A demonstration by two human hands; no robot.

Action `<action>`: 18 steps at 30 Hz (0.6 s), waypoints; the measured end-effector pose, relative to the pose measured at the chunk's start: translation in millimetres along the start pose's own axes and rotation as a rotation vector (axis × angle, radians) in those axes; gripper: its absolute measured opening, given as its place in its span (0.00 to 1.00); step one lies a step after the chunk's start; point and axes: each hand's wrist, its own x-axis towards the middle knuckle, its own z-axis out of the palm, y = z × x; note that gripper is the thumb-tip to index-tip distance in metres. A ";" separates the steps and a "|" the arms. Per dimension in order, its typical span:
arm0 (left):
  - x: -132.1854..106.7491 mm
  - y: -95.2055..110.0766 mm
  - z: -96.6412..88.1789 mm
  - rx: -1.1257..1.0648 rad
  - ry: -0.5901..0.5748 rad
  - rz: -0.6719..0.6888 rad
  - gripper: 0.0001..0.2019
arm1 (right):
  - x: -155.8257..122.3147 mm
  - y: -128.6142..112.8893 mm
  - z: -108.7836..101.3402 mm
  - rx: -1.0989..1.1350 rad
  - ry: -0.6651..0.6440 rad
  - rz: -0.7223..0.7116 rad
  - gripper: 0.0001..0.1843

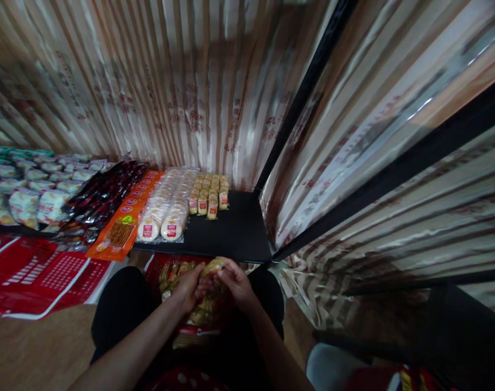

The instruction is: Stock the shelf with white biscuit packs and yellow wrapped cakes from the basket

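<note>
Our two forearms (129, 342) come nearest. Striped curtain (150, 70) hangs beyond, its red characters (186, 108) too blurred to read. We face one black shelf (235, 233); one red container (152, 267) sits just before it. Shelved are one orange pack (127, 217), two rows of white packs (170, 209) and four of yellow packs (207, 193), labels (171, 230) illegible. Our left hand (191, 285) and right hand (237, 283) grasp one yellowish packet (212, 265) over the container.

Packets (209, 198) on shelf (235, 233); container (204, 330) seemingly between knees (123, 296).
</note>
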 end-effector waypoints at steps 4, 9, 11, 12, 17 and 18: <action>-2.9 -0.4 4.3 0.005 -0.065 -0.044 0.18 | 10.1 2.1 -1.9 0.012 0.125 -0.024 0.21; -2.2 -2.7 8.9 0.079 -0.130 0.280 0.22 | 20.8 0.5 -9.2 0.038 0.223 -0.010 0.18; 1.5 -2.3 11.7 0.120 -0.154 0.353 0.25 | 24.7 0.3 -12.3 0.036 0.229 -0.006 0.19; 4.3 -1.8 13.5 0.130 -0.148 0.383 0.25 | 26.4 0.6 -13.6 0.036 0.231 -0.008 0.20; 27.6 1.5 28.3 0.118 -0.114 0.450 0.24 | 33.8 5.3 -17.9 0.010 0.219 -0.051 0.24; 33.3 2.5 32.0 0.111 -0.123 0.454 0.24 | 36.1 6.0 -19.0 -0.009 0.224 -0.057 0.24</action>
